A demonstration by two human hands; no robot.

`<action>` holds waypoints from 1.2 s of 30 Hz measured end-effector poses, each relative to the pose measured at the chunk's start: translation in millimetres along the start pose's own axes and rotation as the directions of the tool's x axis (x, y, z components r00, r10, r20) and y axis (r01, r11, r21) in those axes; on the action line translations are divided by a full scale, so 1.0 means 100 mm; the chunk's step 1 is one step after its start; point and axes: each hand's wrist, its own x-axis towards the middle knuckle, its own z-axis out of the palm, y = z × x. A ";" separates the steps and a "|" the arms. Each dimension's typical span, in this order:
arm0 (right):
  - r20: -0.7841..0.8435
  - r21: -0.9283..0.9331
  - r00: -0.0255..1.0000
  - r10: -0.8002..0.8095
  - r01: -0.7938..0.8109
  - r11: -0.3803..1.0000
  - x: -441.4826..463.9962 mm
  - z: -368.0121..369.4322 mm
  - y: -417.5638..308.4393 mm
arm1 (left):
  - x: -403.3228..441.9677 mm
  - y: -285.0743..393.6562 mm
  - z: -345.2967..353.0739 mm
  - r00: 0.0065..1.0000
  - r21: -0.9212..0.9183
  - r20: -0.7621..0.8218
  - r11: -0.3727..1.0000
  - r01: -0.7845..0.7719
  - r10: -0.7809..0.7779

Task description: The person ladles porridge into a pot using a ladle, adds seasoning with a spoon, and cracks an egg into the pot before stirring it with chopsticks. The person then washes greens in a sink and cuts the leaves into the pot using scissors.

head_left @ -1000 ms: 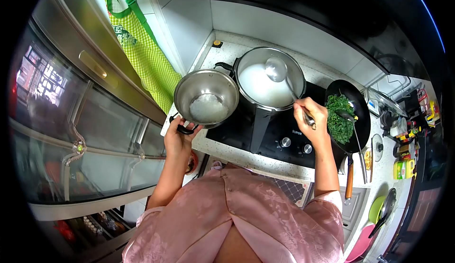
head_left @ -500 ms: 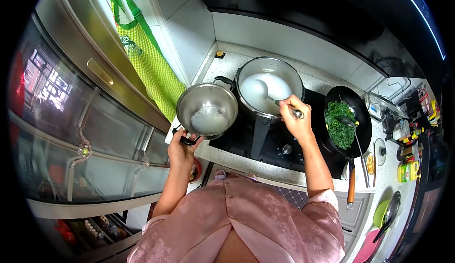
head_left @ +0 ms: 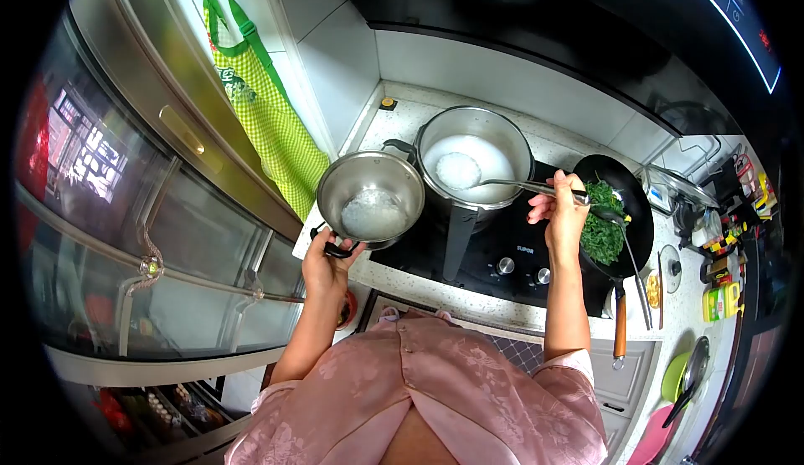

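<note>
My left hand [head_left: 325, 266] grips the black side handle of a small steel pot [head_left: 368, 169], tilted slightly, with some whitish wet contents at its bottom. To its right stands a pressure cooker pot [head_left: 479, 122] on the stove, holding milky white liquid [head_left: 499, 160]. My right hand [head_left: 566, 210] is closed around the handle end of a steel ladle [head_left: 512, 183]. The ladle's bowl sits at the liquid's surface, full of white grains that look like rice. Both pots are side by side, nearly touching.
A black wok [head_left: 641, 214] with chopped greens [head_left: 601, 235] and a spatula [head_left: 630, 251] stands right of the cooker. Its wooden handle [head_left: 620, 323] sticks out over the counter's front edge. A green checked apron [head_left: 280, 143] hangs at left, beside glass doors [head_left: 201, 256].
My right hand has moved right, lowering the ladle's handle flatter. The ladle's bowl has turned face up and now carries white grains. My left hand and the small pot have barely shifted.
</note>
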 end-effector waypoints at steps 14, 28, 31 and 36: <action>0.091 -0.008 0.970 -0.227 0.229 0.973 -0.11 0.10 -0.54 | -0.02 -0.11 0.04 1.000 -0.082 0.018 0.997 0.006 -0.005; 0.895 0.026 0.220 -0.387 0.842 0.538 -0.73 0.61 -0.23 | -0.02 -0.09 0.03 1.000 -0.054 -0.001 0.998 0.019 -0.019; 0.950 0.044 0.081 -0.303 0.923 0.383 -0.86 0.60 -0.22 | 0.00 -0.09 0.01 1.000 -0.060 -0.001 0.998 0.031 -0.031; 0.623 0.013 0.625 -0.470 0.593 0.805 -0.76 0.51 -0.12 | 0.03 -0.11 -0.02 0.999 -0.081 0.016 0.996 0.040 -0.039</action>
